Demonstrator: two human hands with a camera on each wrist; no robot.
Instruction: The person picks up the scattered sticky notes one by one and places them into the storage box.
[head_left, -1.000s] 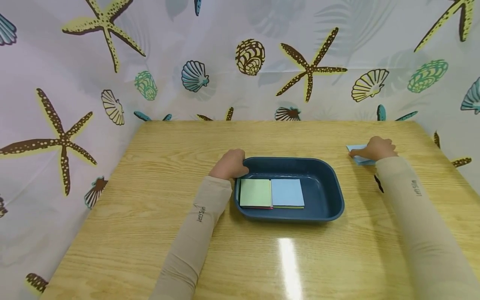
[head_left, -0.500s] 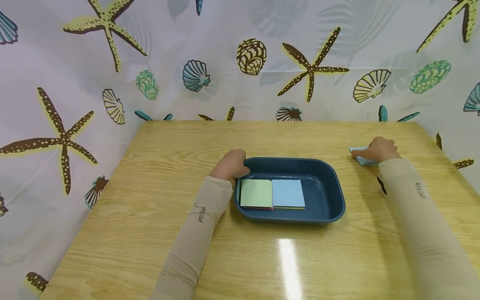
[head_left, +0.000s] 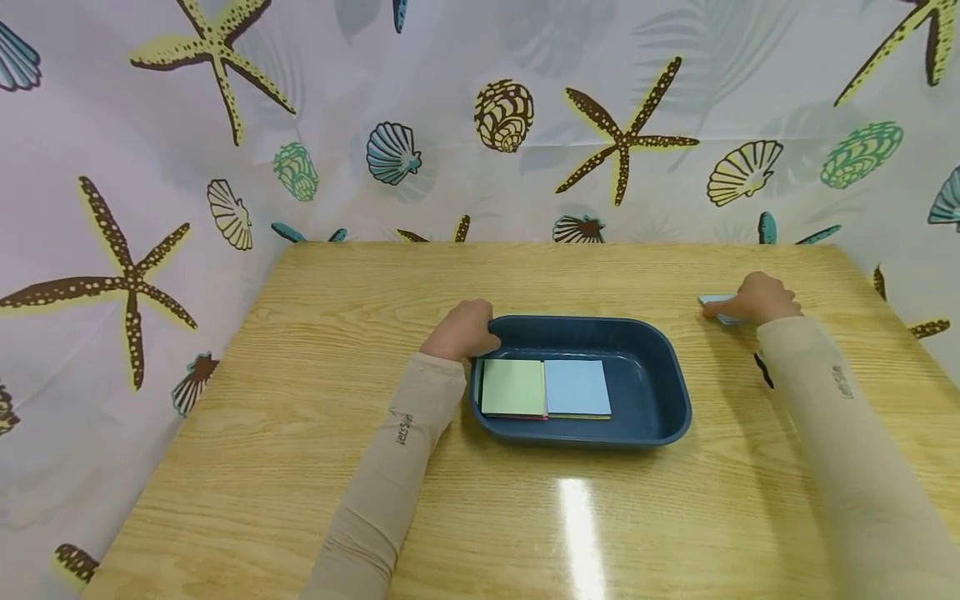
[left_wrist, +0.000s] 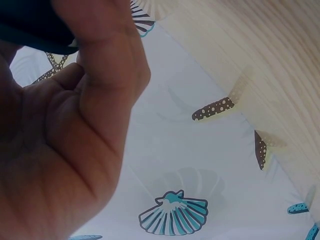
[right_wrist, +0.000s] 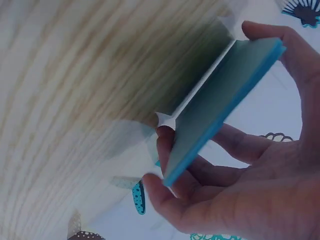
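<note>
My left hand (head_left: 461, 331) grips the left rim of a dark blue plastic tray (head_left: 651, 396), thumb over the edge; the left wrist view shows the curled fingers close up against the tray wall. Inside the tray, a light green sticky note pad (head_left: 513, 387) and a light blue sticky note pad (head_left: 577, 387) lie side by side, with pink and yellow-green edges showing beneath them. At the right, my right hand (head_left: 759, 298) holds another blue sticky note pad (right_wrist: 222, 112) by its edges between thumb and fingers, tilted over the wood surface.
The wooden table (head_left: 360, 292) is bounded at the back and sides by a white curtain (head_left: 450, 50) printed with starfish and shells. Inside the tray, bare floor shows to the right of the pads. A dark object (head_left: 763, 370) peeks out under the right forearm.
The pad in my right hand has tilted, so less of its face shows in the head view. My left hand and the tray stay put.
</note>
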